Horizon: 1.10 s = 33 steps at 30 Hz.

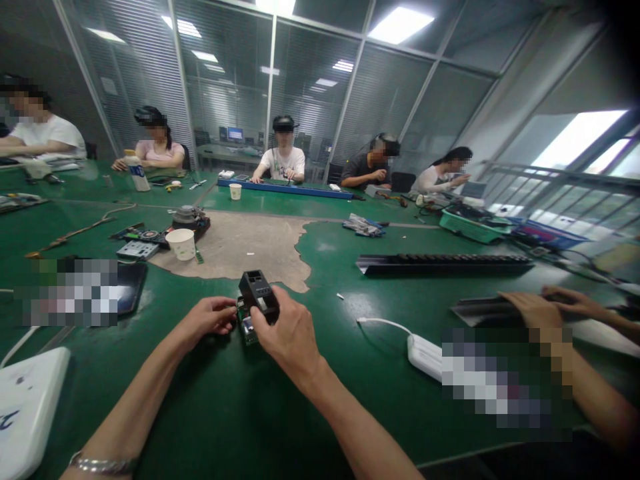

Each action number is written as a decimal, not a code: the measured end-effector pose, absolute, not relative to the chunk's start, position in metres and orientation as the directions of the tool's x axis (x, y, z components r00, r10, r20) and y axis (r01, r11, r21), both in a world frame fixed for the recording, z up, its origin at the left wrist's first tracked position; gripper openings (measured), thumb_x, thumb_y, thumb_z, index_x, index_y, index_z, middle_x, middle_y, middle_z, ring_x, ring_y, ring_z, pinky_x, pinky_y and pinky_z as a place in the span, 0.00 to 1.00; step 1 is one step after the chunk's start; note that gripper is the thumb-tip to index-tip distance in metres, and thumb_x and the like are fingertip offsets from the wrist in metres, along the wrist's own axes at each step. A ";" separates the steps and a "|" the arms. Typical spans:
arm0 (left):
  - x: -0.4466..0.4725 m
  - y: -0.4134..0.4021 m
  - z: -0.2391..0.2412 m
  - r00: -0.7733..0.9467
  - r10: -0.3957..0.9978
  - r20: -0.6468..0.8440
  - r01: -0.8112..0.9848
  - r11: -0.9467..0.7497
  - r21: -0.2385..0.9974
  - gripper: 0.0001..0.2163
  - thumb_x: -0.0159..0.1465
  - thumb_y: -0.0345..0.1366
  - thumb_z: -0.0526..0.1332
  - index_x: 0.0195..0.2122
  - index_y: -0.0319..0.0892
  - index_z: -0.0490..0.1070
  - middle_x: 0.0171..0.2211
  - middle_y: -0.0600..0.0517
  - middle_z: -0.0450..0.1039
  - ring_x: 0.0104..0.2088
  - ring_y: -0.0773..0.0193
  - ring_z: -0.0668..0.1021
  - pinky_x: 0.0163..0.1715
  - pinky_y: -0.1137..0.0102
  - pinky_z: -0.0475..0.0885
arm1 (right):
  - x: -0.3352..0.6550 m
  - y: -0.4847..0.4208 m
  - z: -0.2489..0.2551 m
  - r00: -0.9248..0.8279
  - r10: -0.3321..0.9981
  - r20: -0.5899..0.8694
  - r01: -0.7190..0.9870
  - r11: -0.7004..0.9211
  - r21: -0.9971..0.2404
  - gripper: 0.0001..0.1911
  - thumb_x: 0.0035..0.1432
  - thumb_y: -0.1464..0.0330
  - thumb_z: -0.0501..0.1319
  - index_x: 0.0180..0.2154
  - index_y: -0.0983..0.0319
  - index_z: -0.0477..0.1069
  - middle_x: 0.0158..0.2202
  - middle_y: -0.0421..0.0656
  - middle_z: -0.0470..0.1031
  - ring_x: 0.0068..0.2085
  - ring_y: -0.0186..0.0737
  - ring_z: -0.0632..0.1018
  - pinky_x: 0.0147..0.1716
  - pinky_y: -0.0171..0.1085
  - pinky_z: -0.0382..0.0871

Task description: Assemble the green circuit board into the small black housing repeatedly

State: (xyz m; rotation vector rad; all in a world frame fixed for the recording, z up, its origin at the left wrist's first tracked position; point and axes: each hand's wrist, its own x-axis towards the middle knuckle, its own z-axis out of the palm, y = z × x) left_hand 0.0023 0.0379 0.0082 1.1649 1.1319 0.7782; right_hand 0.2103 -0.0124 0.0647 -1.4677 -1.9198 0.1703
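My right hand [293,333] grips a black plastic housing [257,288] with slots and openings in its top, holding it tilted between thumb and fingers. Just below the housing is a small green circuit board [248,331] with metal parts on it, partly hidden by that hand. Curled fingers of my left hand [213,319] pinch the board's left edge; part of their contact is out of sight. Both hands are close together over the green table [200,413].
Paper cup [181,245], drive parts [137,249] and phone [131,288] lie left. A white power bank [423,357] with cable is right, near a co-worker's hands [537,310] on a black strip. Another black strip [445,265] lies beyond. Several people sit opposite.
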 end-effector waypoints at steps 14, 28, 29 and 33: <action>0.005 0.041 0.005 0.254 0.932 -0.258 0.218 0.205 0.954 0.21 0.56 0.42 0.65 0.49 0.38 0.70 0.29 0.52 0.73 0.24 0.69 0.73 0.24 0.75 0.68 | 0.274 0.004 0.010 -0.022 0.922 0.388 0.882 0.201 -0.427 0.18 0.56 0.64 0.59 0.48 0.62 0.68 0.38 0.47 0.73 0.41 0.46 0.74 0.41 0.40 0.67; 0.013 0.037 0.010 0.195 0.943 -0.268 0.249 0.216 0.944 0.32 0.55 0.42 0.66 0.58 0.35 0.62 0.29 0.52 0.72 0.24 0.69 0.72 0.22 0.74 0.67 | 0.276 0.005 0.005 -0.075 0.883 0.463 0.779 0.341 -0.526 0.26 0.56 0.65 0.57 0.56 0.67 0.63 0.47 0.51 0.72 0.47 0.48 0.72 0.49 0.45 0.66; 0.013 0.037 0.010 0.197 0.943 -0.268 0.248 0.217 0.944 0.31 0.55 0.42 0.66 0.58 0.35 0.62 0.28 0.53 0.72 0.24 0.69 0.72 0.22 0.74 0.67 | 0.276 0.004 0.005 -0.079 0.883 0.462 0.782 0.343 -0.521 0.26 0.57 0.65 0.57 0.56 0.67 0.63 0.46 0.52 0.73 0.47 0.49 0.72 0.49 0.45 0.66; 0.014 0.035 0.012 0.186 0.947 -0.260 0.217 0.219 0.951 0.31 0.54 0.41 0.67 0.58 0.36 0.62 0.28 0.54 0.72 0.23 0.70 0.72 0.21 0.76 0.66 | 0.275 0.002 0.004 -0.078 0.879 0.470 0.781 0.347 -0.519 0.27 0.55 0.65 0.59 0.56 0.66 0.63 0.46 0.52 0.73 0.47 0.50 0.73 0.48 0.46 0.67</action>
